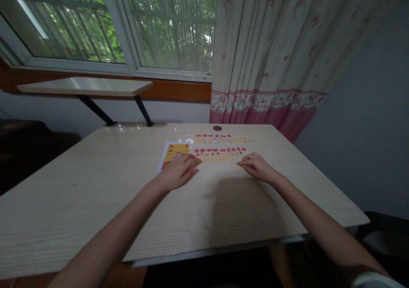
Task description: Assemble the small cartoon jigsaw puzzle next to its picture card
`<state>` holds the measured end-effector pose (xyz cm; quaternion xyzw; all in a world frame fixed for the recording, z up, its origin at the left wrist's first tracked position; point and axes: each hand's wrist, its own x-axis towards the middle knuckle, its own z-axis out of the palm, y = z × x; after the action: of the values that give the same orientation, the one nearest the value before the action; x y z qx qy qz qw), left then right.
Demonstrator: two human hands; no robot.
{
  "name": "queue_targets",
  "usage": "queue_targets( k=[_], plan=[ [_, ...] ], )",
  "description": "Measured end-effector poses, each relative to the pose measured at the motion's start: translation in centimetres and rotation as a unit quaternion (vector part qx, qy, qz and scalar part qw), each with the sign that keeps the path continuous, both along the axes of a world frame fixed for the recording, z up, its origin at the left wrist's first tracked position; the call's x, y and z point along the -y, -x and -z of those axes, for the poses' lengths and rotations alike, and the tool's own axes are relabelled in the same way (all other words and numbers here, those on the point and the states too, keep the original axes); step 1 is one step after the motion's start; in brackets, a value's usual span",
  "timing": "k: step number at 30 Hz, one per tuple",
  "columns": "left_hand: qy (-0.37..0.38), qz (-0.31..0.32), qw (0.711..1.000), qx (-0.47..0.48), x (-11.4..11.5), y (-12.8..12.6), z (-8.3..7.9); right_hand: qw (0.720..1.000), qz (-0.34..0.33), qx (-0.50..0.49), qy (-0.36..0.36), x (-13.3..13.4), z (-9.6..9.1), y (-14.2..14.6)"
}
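Rows of small red and yellow puzzle pieces (220,152) lie on a light wooden table (96,181), with a second row (220,139) farther back. My left hand (179,168) rests flat by the left end of the near row, fingers stretched out, partly covering a yellow and red picture card (175,149). My right hand (257,165) sits at the right end of that row, fingers curled and pinched together on a small yellow piece (240,165).
A brown round spot (217,128) marks the table's far edge. A narrow shelf (86,85) on black brackets hangs under the barred window (111,24). A floral curtain (271,53) drapes at the right. Dark seating stands at the left (19,151).
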<state>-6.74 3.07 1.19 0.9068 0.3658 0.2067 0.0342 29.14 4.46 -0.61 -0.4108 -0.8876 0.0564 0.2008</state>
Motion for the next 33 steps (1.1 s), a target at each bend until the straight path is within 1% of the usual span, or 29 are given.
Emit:
queue_targets(
  k=[2,4,8,11,14,18,24,31,33],
  plan=[
    [0.010,0.041,0.999,-0.026,1.1,-1.6,-0.1,1.000,0.005,0.011,-0.001,0.0,0.0,-0.1],
    [0.014,0.062,0.997,-0.042,2.0,-2.9,0.0,1.000,0.016,0.011,0.001,0.1,0.1,0.3],
    [0.020,0.082,0.994,-0.066,3.1,-4.5,0.3,0.999,0.036,-0.008,0.011,0.3,0.2,2.2],
    [0.019,0.091,0.992,-0.081,3.6,-5.2,0.4,0.999,0.023,-0.038,0.013,0.5,0.1,3.1],
    [0.015,0.090,0.992,-0.084,3.7,-5.3,0.5,0.998,0.008,-0.058,0.003,0.5,0.0,2.8],
    [0.014,0.085,0.993,-0.078,3.5,-5.0,0.5,0.999,-0.013,-0.034,0.001,0.4,0.2,2.1],
    [0.022,0.084,0.993,-0.079,3.3,-5.1,0.5,0.999,-0.033,-0.038,0.020,0.5,0.4,2.9],
    [0.020,0.086,0.993,-0.080,3.2,-5.1,0.7,0.998,-0.048,-0.027,0.012,0.9,0.3,3.5],
    [0.019,0.087,0.993,-0.073,3.2,-5.0,0.7,0.999,-0.040,-0.022,0.002,1.0,0.1,3.4]
  ],
)
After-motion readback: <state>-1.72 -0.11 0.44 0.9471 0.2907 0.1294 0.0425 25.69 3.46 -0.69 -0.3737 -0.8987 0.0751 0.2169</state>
